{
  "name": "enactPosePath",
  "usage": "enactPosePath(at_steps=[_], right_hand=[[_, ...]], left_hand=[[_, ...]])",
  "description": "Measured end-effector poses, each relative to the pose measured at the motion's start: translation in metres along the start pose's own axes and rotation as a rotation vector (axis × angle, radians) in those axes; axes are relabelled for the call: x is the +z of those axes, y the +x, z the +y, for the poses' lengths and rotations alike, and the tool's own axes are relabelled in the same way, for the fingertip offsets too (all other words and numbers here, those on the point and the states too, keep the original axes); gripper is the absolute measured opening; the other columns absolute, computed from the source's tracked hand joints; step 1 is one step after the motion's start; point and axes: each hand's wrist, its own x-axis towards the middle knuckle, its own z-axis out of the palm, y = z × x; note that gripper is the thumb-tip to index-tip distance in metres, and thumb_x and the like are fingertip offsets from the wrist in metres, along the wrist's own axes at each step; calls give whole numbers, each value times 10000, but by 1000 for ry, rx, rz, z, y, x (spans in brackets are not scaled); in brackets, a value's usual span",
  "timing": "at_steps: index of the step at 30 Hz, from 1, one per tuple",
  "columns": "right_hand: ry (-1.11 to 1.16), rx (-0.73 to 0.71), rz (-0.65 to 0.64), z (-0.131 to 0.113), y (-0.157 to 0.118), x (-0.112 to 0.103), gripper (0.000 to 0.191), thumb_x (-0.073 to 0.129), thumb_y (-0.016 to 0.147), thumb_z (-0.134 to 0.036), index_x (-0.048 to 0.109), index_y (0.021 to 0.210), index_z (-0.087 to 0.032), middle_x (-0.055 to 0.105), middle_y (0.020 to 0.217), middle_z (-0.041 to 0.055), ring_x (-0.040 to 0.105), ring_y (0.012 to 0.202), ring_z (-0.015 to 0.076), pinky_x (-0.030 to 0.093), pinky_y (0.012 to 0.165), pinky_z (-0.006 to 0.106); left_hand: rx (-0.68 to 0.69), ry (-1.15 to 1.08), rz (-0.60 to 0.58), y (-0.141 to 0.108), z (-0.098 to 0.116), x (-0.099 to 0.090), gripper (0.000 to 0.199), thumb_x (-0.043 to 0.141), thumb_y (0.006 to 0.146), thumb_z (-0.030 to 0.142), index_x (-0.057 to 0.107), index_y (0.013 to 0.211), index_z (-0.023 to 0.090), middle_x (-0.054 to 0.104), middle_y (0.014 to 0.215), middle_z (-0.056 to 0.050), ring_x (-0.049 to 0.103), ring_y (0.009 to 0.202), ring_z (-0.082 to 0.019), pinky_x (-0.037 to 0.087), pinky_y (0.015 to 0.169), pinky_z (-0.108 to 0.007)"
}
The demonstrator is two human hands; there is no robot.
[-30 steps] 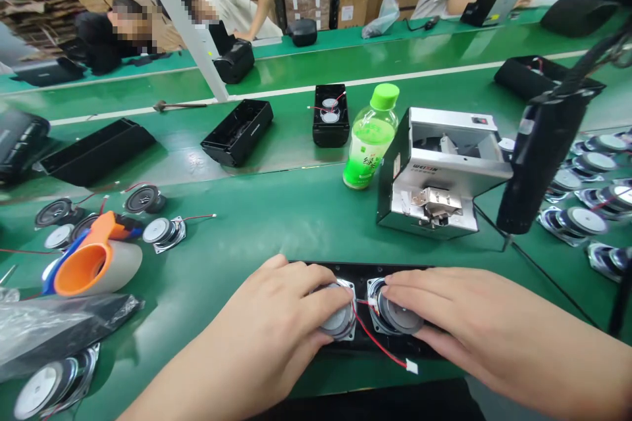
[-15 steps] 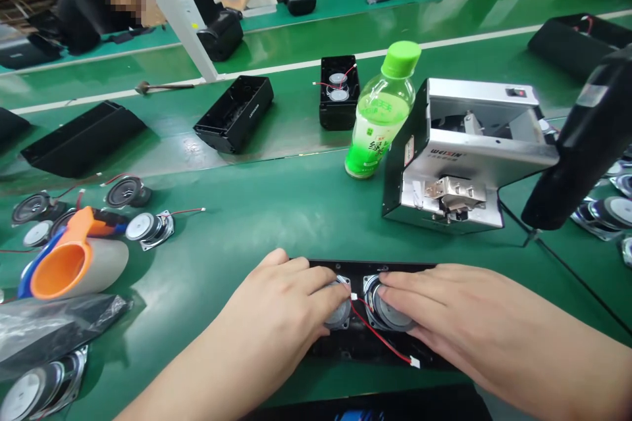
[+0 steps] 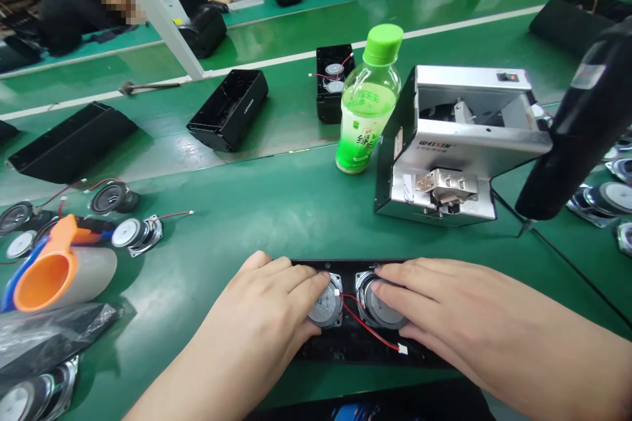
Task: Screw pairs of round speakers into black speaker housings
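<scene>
A black speaker housing (image 3: 340, 348) lies in front of me on the green bench, with two round speaker drivers seated in it side by side, magnets up. My left hand (image 3: 266, 309) curls over the left speaker driver (image 3: 326, 306), thumb low and fingers along its upper edge. Around the right speaker driver (image 3: 378, 309) my right hand (image 3: 444, 299) closes from the right, its fingertips on the rim. Between the drivers runs a red wire (image 3: 370, 327) ending in a white connector (image 3: 403, 348). Both palms are hidden from view.
A green-capped bottle (image 3: 368, 108) stands beside a silver machine (image 3: 457, 145). A black electric screwdriver (image 3: 567, 125) hangs at right. Leftward lie an orange-rimmed tape dispenser (image 3: 47, 283), loose speaker drivers (image 3: 131, 233) and a plastic bag (image 3: 54, 335). Black housings (image 3: 230, 108) rest behind; people sit across.
The view has shifted slightly, so the bench things appear a little further left. My left hand has drawn back a bit, baring more of the left driver. My right hand keeps its grip.
</scene>
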Motion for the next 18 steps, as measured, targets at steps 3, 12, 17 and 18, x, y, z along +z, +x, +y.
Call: enactPosePath(at_steps=[3, 12, 17, 18], right_hand=[[9, 6, 57, 0, -2, 2, 482, 641, 899, -133, 672, 1377, -186, 820, 1328, 59, 800, 1092, 272, 710, 894, 452], [72, 46, 56, 0, -4, 5, 456, 649, 943, -155, 679, 1395, -210, 813, 1327, 44, 795, 1089, 262, 703, 867, 442], [100, 58, 58, -1, -3, 6, 465, 614, 957, -154, 678, 1413, -217, 809, 1338, 39, 792, 1085, 259, 692, 866, 457], [99, 58, 55, -2, -3, 7, 453, 610, 967, -152, 679, 1410, -218, 809, 1337, 39, 789, 1096, 261, 688, 878, 459]], left_hand=[[25, -1, 31, 1, 0, -1, 275, 666, 1053, 155, 698, 1316, 230, 848, 1226, -28, 778, 971, -229, 427, 875, -414], [-60, -80, -17, 0, 0, 1, 381, 792, 989, 147, 686, 1329, 282, 841, 1257, 13, 768, 1004, -233, 403, 894, -406], [-96, -55, -51, 2, 2, -1, 517, 891, 887, 111, 693, 1326, 299, 837, 1264, 42, 771, 1019, -241, 386, 902, -424], [-87, -47, -52, 3, 3, -1, 516, 894, 880, 106, 698, 1320, 291, 840, 1257, 36, 773, 1013, -245, 383, 895, -425]])
